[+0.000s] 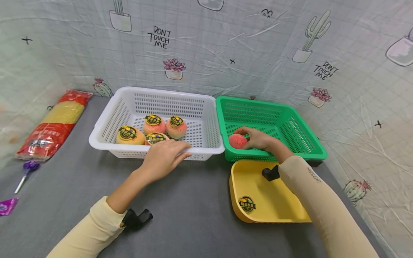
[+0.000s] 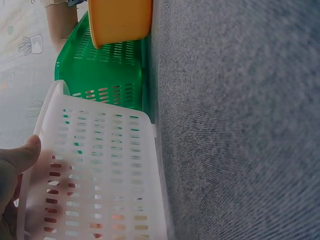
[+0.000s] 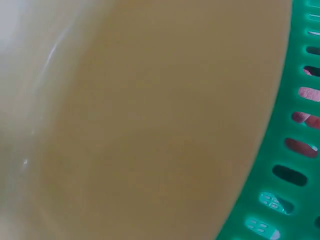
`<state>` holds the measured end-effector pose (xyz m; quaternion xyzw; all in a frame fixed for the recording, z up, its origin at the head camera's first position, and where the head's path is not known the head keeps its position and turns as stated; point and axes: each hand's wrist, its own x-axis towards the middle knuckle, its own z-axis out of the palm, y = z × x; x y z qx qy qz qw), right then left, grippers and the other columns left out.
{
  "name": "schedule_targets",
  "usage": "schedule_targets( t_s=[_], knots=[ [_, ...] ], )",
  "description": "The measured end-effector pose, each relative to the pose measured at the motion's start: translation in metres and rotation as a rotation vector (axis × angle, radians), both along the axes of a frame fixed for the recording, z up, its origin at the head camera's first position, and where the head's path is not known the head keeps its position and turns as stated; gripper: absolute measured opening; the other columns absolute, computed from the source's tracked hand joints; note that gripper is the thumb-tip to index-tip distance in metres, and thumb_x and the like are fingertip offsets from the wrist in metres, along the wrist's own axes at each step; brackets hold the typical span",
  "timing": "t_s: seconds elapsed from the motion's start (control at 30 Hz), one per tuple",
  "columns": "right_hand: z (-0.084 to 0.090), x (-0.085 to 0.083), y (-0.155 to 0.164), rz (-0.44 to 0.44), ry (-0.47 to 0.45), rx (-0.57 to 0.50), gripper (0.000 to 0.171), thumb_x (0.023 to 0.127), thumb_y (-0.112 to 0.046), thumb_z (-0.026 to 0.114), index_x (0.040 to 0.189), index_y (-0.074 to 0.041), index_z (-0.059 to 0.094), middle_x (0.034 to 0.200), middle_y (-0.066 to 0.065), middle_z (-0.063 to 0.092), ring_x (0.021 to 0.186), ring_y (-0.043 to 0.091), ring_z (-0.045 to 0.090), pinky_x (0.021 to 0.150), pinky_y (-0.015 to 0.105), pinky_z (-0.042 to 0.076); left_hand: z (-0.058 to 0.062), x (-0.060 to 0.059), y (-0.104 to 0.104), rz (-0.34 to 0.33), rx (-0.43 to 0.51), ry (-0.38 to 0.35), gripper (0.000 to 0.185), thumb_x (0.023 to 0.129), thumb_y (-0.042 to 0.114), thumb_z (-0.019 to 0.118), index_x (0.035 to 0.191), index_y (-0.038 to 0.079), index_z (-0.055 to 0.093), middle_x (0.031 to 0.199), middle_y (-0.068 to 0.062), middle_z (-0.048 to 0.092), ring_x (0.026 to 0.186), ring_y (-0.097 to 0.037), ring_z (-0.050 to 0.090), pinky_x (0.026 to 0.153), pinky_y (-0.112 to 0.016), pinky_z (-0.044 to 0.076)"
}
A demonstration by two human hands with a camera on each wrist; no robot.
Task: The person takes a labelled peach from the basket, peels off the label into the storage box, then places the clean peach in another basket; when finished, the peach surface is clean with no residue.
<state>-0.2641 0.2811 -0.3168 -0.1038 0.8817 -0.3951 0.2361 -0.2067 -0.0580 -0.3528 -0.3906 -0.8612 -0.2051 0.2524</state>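
Note:
A white basket holds several pink-and-yellow peaches with dark labels. My left hand rests with straight fingers on the basket's front rim; its thumb shows beside the white basket in the left wrist view. A green basket stands to the right of the white one. Inside it, at the front left, my right hand curls round a pink peach. The right wrist view shows only the yellow tray's inside and the green basket's slotted wall.
A yellow tray with a label sticker lies in front of the green basket, under my right forearm. At the far left lie a red-and-yellow packet, purple scissors and a purple wrapper. A printed cloth backdrop surrounds the grey table.

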Motion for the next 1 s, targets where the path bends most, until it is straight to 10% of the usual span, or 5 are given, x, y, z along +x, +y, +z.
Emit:
schedule_targets(
  t_s=[0.47, 0.73, 0.83, 1.0],
  knots=[
    [0.009, 0.002, -0.009, 0.038, 0.01, 0.101, 0.07, 0.086, 0.0, 0.065, 0.143, 0.005, 0.024, 0.144, 0.029, 0.026, 0.126, 0.045, 0.034, 0.096, 0.049, 0.04, 0.003, -0.001, -0.003, -0.037, -0.011, -0.051, 0.025, 0.091, 0.029, 0.064, 0.108, 0.01, 0.068, 0.095, -0.002, 0.068, 0.079, -0.019, 0.063, 0.069, -0.037, 0.048],
    [0.046, 0.014, -0.045, -0.352, 0.357, -0.054, 0.062, 0.088, -0.029, 0.069, 0.137, -0.004, 0.04, 0.135, 0.018, 0.044, 0.125, 0.031, 0.041, 0.098, 0.047, 0.038, 0.035, -0.006, -0.043, -0.154, 0.142, -0.409, 0.032, 0.095, 0.023, 0.06, 0.123, 0.008, 0.062, 0.117, -0.006, 0.063, 0.102, -0.019, 0.06, 0.083, -0.043, 0.047],
    [0.052, 0.021, -0.068, -0.425, 0.542, -0.162, 0.045, 0.09, -0.027, 0.067, 0.125, -0.004, 0.051, 0.121, 0.013, 0.054, 0.111, 0.024, 0.05, 0.093, 0.039, 0.042, 0.05, -0.012, -0.075, -0.058, 0.213, -0.378, 0.027, 0.095, 0.018, 0.06, 0.119, 0.006, 0.063, 0.116, -0.01, 0.063, 0.103, -0.025, 0.058, 0.084, -0.047, 0.045],
    [0.053, 0.032, -0.109, -0.303, 0.624, -0.237, 0.036, 0.089, -0.019, 0.068, 0.119, -0.004, 0.056, 0.114, 0.009, 0.058, 0.102, 0.018, 0.054, 0.089, 0.033, 0.045, 0.06, -0.021, -0.129, 0.238, 0.307, -0.39, 0.033, 0.095, 0.019, 0.059, 0.122, 0.0, 0.059, 0.133, -0.021, 0.047, 0.122, -0.042, 0.04, 0.094, -0.063, 0.032]
  ],
)
